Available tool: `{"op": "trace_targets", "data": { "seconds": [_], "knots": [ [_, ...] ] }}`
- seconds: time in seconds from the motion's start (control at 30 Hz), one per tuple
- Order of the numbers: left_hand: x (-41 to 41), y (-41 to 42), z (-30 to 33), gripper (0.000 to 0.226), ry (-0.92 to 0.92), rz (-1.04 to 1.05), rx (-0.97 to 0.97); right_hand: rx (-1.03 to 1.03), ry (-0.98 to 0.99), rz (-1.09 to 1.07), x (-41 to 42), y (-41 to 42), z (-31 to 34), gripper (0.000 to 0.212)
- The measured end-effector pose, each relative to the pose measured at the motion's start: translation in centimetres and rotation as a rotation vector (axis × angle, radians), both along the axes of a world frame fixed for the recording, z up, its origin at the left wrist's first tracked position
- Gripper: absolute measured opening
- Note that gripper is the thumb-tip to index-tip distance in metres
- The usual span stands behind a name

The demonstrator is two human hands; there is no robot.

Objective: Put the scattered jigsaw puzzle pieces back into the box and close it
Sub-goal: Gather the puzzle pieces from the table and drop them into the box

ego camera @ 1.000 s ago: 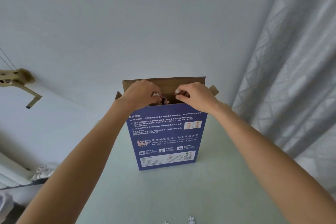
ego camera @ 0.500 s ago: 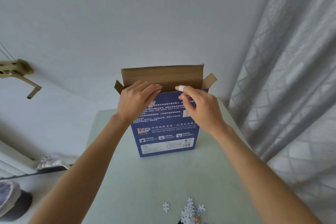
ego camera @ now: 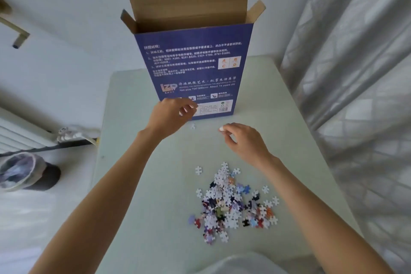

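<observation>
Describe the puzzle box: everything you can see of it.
The puzzle box is a tall, thin carton that looks like cardboard, blue outside with white printed text, and plain brown inside. It stands upright on its narrow bottom at the far end of the pale table. Its top is open: the long lid flap rises straight up at the back, and two small side flaps splay outward. The left hand hovers in front of its lower left corner; whether it touches the box cannot be told.

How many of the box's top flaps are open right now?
3. On the box, the back flap stands upright, the left side flap and the right side flap splay outward. No front flap shows; the near wall may hide one.
</observation>
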State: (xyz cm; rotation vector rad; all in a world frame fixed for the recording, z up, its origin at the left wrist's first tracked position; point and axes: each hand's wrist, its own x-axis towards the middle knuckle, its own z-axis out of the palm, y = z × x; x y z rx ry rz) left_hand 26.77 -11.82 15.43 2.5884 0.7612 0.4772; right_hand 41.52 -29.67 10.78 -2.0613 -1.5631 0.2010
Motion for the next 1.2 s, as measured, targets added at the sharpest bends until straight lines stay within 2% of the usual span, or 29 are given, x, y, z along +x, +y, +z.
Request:
{"op": "trace_targets", "data": {
  "seconds": [0.13, 0.23, 0.47, 0.67, 0.87, 0.93, 1.03, 1.13, 1.2],
  "knots": [
    [-2.5, -2.4, -6.4, 0.019, 0.206, 0.047, -0.24, -0.231, 0.09, 0.041, -0.9, -2.4, -4.6, 0.023],
    [-2.9, -2.9, -10.5, 0.027, 0.284, 0.103, -0.325, -0.352, 0.14, 0.043, -1.3, -3.7, -7.6, 0.025],
    [1.1, -1.0, -17.6, 0.055, 0.39, 0.057, -0.23, -0.463, 0.125, 0.026, -1.4, -5.0, -13.5, 0.041],
    [3.5, 1.2, -21.3, 0.071, 0.624, 0.077, -0.159, -0.449, 0.018, 0.056, -3.1, -4.9, -16.0, 0.048],
    [-0.9, -6.6, -20.3, 0.067, 0.542, -0.066, -0.193, -0.446, 0.127, 0.232, -5.5, -7.9, -15.2, 0.041],
    [-2.9, -10.0, -19.8, 0.066, 0.527, -0.103, -0.206, -0.372, 0.145, 0.141, -5.2, -10.3, -14.4, 0.04],
    [-5.2, -13.4, -19.3, 0.068, 0.535, -0.118, -0.207, -0.332, 0.089, -0.261, -4.2, -14.6, -14.0, 0.037],
    [-6.2, -14.9, -19.1, 0.071, 0.54, -0.101, -0.223, -0.49, 0.171, -0.672, -4.1, -17.3, -14.1, 0.044],
    [-6.6, -15.6, -18.8, 0.074, 0.519, -0.099, -0.237, -0.565, 0.256, -0.72, -5.1, -17.0, -14.2, 0.046]
  ]
}}
